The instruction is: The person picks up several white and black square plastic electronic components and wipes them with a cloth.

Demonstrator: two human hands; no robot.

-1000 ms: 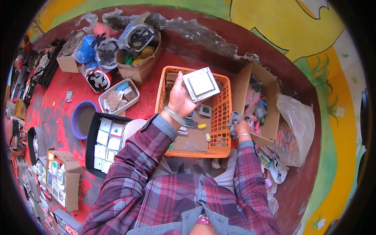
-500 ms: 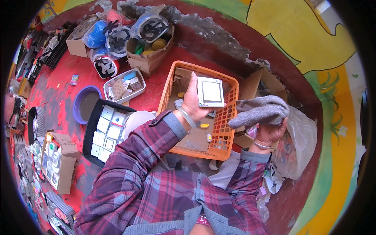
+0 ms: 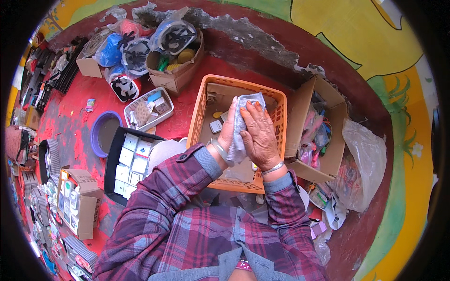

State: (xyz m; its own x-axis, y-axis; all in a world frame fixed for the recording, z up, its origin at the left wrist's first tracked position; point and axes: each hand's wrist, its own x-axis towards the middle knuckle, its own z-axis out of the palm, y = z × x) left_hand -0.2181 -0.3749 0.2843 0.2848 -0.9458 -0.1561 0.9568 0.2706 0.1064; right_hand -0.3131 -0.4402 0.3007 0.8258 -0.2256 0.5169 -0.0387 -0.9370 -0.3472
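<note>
My left hand (image 3: 227,132) is closed around a white square plate, which the grey cloth (image 3: 239,122) now hides. My right hand (image 3: 260,136) lies over the cloth, fingers together, pressing it against the plate and my left palm. Both hands are above an orange plastic basket (image 3: 280,114) with perforated sides. Inside it lie a small white square device (image 3: 215,126) and a yellow rounded piece (image 3: 217,114). To the left, a black box (image 3: 110,165) holds several white square pieces (image 3: 125,157) like the one in my hand.
An open cardboard box (image 3: 336,96) of mixed small goods stands right of the basket, beside a clear plastic bag (image 3: 363,154). Leftward are a purple basin (image 3: 95,136), a white basket (image 3: 152,124) and a carton (image 3: 86,213). Wrapped helmets (image 3: 176,36) sit at the back.
My right hand has brought the cloth leftward from beside the basket onto the plate, covering it. My left hand has turned, still holding the plate. The cardboard box on the right shows more.
</note>
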